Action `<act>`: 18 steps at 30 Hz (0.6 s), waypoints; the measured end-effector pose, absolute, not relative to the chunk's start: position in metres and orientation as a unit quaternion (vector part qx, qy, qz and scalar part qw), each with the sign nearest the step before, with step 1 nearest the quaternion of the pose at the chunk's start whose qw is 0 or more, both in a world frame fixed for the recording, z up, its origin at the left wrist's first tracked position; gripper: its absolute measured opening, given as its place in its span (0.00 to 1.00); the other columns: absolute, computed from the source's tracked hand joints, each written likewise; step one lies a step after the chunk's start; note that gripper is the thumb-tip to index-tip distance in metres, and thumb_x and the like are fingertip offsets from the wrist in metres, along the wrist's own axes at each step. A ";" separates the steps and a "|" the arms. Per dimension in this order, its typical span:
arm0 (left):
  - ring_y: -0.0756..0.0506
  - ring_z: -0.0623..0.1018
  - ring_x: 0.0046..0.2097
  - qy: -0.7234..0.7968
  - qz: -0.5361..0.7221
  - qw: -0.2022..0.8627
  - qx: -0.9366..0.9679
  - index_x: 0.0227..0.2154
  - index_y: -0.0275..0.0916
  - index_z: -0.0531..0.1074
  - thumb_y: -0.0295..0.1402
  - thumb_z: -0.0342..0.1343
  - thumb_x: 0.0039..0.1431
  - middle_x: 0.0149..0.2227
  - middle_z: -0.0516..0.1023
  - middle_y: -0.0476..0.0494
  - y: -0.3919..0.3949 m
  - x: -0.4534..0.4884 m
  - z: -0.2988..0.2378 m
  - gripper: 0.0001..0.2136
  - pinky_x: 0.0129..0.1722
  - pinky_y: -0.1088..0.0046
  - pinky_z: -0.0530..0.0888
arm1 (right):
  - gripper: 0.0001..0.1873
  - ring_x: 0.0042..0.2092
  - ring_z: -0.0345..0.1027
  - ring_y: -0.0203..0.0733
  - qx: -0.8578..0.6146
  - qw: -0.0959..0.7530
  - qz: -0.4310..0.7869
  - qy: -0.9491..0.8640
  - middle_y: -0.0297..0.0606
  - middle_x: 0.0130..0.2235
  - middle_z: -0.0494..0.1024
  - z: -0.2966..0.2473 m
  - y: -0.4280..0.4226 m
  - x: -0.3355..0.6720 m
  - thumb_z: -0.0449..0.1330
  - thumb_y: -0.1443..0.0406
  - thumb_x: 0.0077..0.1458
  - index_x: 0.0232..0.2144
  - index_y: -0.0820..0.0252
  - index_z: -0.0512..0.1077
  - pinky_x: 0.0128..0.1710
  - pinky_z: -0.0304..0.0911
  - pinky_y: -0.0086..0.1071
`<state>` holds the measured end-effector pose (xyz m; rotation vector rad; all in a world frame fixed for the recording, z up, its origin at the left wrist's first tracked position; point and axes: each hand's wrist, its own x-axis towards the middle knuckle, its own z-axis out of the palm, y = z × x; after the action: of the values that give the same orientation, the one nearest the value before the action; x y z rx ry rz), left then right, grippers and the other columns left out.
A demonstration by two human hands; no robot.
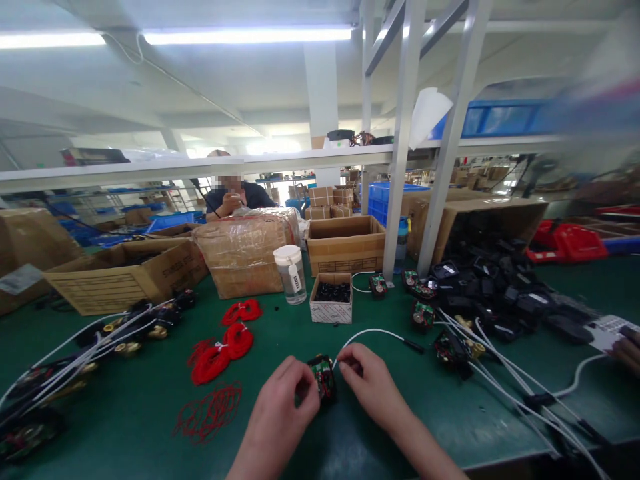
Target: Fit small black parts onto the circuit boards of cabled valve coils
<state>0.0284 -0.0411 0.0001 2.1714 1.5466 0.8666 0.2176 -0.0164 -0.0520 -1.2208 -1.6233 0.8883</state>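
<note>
Low at the centre of the green table [125,400], my left hand [283,403] is curled around a small black module with a green circuit board [324,377]. My right hand [367,383] pinches the end of a white cable [380,331] right beside the module's upper right edge. That cable arcs away to the right and ends in a black plug. Both hands meet over the module, a little above the table.
Bundles of red wire [223,350] lie to the left. Finished units with white cables and brass fittings [120,337] sit far left; black parts [480,287] spill from a tipped box on the right. A small parts box [331,298], a white-capped bottle [291,273] and cartons stand behind. A person sits beyond.
</note>
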 end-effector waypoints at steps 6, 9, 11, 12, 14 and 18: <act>0.47 0.77 0.34 0.488 0.344 0.172 0.783 0.25 0.41 0.69 0.29 0.53 0.58 0.29 0.75 0.48 -0.054 0.027 -0.002 0.06 0.35 0.75 0.71 | 0.25 0.38 0.66 0.37 -0.389 0.413 0.388 -0.727 0.34 0.40 0.70 -0.033 -0.030 0.222 0.55 0.77 0.47 0.45 0.54 0.75 0.38 0.62 0.30; 0.47 0.77 0.35 0.481 0.355 0.222 0.770 0.26 0.42 0.70 0.30 0.54 0.57 0.30 0.76 0.49 -0.065 0.022 0.001 0.05 0.37 0.75 0.72 | 0.22 0.38 0.66 0.36 -0.324 0.395 0.480 -0.713 0.35 0.43 0.71 -0.025 -0.043 0.223 0.59 0.75 0.45 0.44 0.56 0.75 0.38 0.63 0.29; 0.47 0.77 0.34 0.492 0.359 0.272 0.745 0.26 0.41 0.71 0.33 0.55 0.57 0.30 0.77 0.49 -0.073 0.020 0.003 0.06 0.37 0.75 0.72 | 0.19 0.36 0.66 0.35 -0.297 0.364 0.562 -0.680 0.34 0.41 0.73 -0.022 -0.054 0.222 0.64 0.71 0.45 0.43 0.57 0.75 0.36 0.62 0.28; 0.47 0.77 0.34 0.503 0.363 0.304 0.723 0.25 0.41 0.71 0.35 0.55 0.57 0.30 0.77 0.49 -0.078 0.019 0.003 0.07 0.37 0.74 0.72 | 0.17 0.33 0.65 0.34 -0.302 0.352 0.594 -0.657 0.32 0.37 0.73 -0.021 -0.059 0.221 0.65 0.69 0.46 0.41 0.58 0.75 0.34 0.61 0.28; 0.46 0.77 0.33 0.529 0.367 0.391 0.658 0.25 0.41 0.70 0.38 0.55 0.56 0.28 0.77 0.49 -0.084 0.018 -0.001 0.08 0.36 0.74 0.72 | 0.11 0.30 0.62 0.33 -0.341 0.346 0.626 -0.610 0.29 0.29 0.72 -0.022 -0.070 0.218 0.64 0.67 0.47 0.36 0.60 0.75 0.31 0.58 0.26; 0.47 0.76 0.27 0.578 0.308 0.545 0.523 0.25 0.40 0.68 0.39 0.54 0.52 0.21 0.74 0.51 -0.086 0.018 -0.025 0.08 0.30 0.74 0.71 | 0.05 0.28 0.60 0.33 -0.449 0.332 0.588 -0.585 0.28 0.25 0.69 -0.036 -0.081 0.213 0.60 0.69 0.47 0.31 0.60 0.73 0.28 0.54 0.26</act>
<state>0.0181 -0.0865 -0.0255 1.2407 1.3707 0.7313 0.2135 -0.0814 -0.0356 -1.1720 -1.5292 1.5362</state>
